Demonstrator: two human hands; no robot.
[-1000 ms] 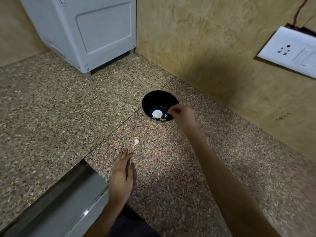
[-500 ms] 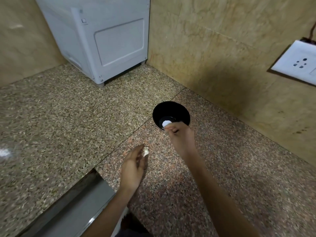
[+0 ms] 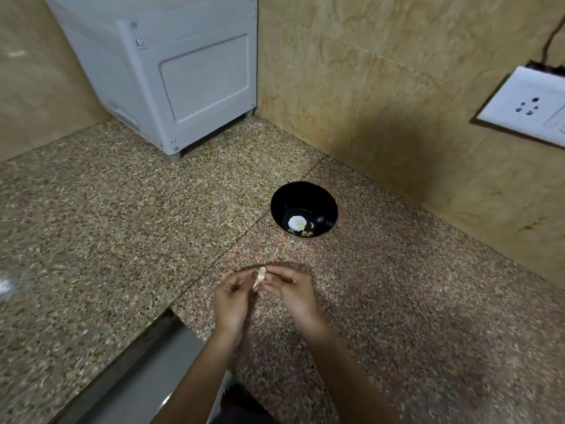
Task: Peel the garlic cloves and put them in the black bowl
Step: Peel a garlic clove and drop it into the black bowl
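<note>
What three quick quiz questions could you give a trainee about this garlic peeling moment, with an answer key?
1. True or false: the left hand and the right hand both pinch one garlic clove.
2. Where does the black bowl sit? A) nearer the person than the hands B) beyond the hands, toward the wall C) on the floor.
3. Short answer: what is mounted on the wall at the right of the view?

Key: 1 true. 2 B. 3 a white wall socket.
</note>
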